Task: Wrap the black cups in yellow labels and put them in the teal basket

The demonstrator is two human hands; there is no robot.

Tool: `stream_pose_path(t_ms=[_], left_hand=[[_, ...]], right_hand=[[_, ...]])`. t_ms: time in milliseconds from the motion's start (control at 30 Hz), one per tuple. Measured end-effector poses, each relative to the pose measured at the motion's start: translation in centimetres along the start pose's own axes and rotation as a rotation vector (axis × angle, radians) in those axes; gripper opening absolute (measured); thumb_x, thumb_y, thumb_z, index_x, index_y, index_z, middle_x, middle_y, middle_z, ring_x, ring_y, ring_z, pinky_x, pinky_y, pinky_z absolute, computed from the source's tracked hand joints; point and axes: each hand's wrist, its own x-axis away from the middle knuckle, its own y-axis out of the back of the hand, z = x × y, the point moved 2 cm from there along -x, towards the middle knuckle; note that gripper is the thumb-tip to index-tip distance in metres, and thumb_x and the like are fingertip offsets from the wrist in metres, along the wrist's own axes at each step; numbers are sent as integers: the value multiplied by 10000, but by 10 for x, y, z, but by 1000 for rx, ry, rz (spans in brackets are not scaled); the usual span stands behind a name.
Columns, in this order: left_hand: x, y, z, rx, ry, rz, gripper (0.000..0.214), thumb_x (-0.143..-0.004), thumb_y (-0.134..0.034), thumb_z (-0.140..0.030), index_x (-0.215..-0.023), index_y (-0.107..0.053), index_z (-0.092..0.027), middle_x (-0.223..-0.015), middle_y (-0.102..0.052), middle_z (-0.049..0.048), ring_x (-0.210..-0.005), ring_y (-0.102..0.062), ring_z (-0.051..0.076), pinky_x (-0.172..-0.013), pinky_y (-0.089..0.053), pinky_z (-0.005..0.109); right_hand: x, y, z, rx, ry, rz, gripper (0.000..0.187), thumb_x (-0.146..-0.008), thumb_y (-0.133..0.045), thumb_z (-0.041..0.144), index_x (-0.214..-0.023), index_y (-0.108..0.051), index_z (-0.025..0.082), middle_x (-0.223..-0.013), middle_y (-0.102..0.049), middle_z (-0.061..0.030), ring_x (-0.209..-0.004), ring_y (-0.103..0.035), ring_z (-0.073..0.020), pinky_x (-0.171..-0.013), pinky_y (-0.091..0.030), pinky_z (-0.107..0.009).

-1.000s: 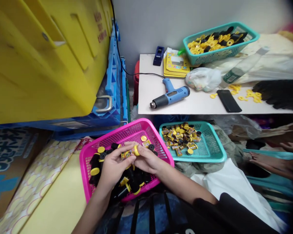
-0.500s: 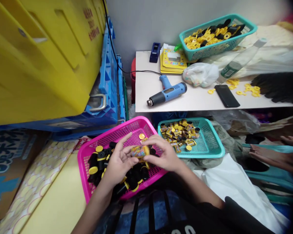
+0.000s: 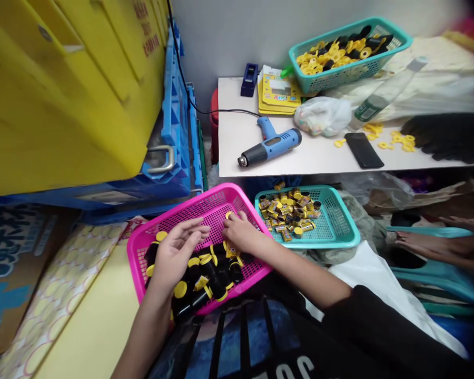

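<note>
A pink basket [image 3: 205, 197] in front of me holds several black tubes with yellow caps [image 3: 205, 269]. My left hand [image 3: 177, 253] hovers over its left half with the fingers spread and nothing in them. My right hand [image 3: 239, 231] rests on the tubes at the basket's right side. Its fingers are curled down beside a loose yellow cap [image 3: 229, 215], and I cannot see what they hold. To the right, a teal basket [image 3: 339, 243] contains several tubes with yellow printed wraps [image 3: 288, 210].
A low white table [image 3: 324, 158] carries a blue heat gun [image 3: 270, 147], a black phone [image 3: 363, 150], a plastic bag [image 3: 322, 116], a bottle [image 3: 383, 95] and a second teal basket [image 3: 403, 41] of yellow and black parts. Yellow crates [image 3: 63, 95] stand on the left. Another person's limbs [image 3: 426, 245] show at right.
The wrapped tube that both hands held is no longer in them. My left hand has opened and my right hand has dropped onto the tubes in the pink basket.
</note>
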Motion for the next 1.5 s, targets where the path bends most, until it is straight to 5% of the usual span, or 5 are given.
stream_pose_path(t_ms=[267,600,933,1300,1500], left_hand=[[4,33,24,27,78,-165,340,-775,-725,-402,-1011,-679,-162,-904,-760,77,-815,-715,192,-762,-584,320],[8,-8,19,285,231,0,448,-674,-809,-264,-1087,-645,-200,-699,-633,-42,-622,-622,86,-605,-519,183],[11,-18,20,221,205,-125,429,-701,-766,-275,-1090,-608,-187,-788,-641,-17,-725,-637,126,-660,-528,232],[-2,-2,13,150,147,-183,457,-665,-797,-328,-1062,-631,-173,-632,-660,-41,-589,-654,129,-649,-553,267],[-2,23,25,89,135,-350,324,-645,-808,-357,-882,-723,-153,-799,-750,47,-652,-675,149,-637,-551,269]], right_hand=[[12,-1,-22,-104,69,-25,193,-940,-545,262,-930,-733,219,-867,-682,-70,-914,-491,-231,-820,-310,-387],[38,28,5,-661,95,-830,163,-879,-576,250,-896,-732,295,-1124,-607,-61,-1075,-518,-232,-963,-373,-437],[11,15,21,-1509,-260,-396,304,-819,-626,482,-767,-561,190,-704,-551,30,-646,-498,-122,-664,-418,-262],[-5,38,19,-1105,-235,-528,358,-931,-476,458,-699,-528,191,-711,-601,3,-709,-553,-144,-690,-417,-275],[-24,9,18,-350,-223,148,275,-915,-538,374,-1010,-635,135,-1043,-686,-170,-992,-624,-283,-870,-449,-428]])
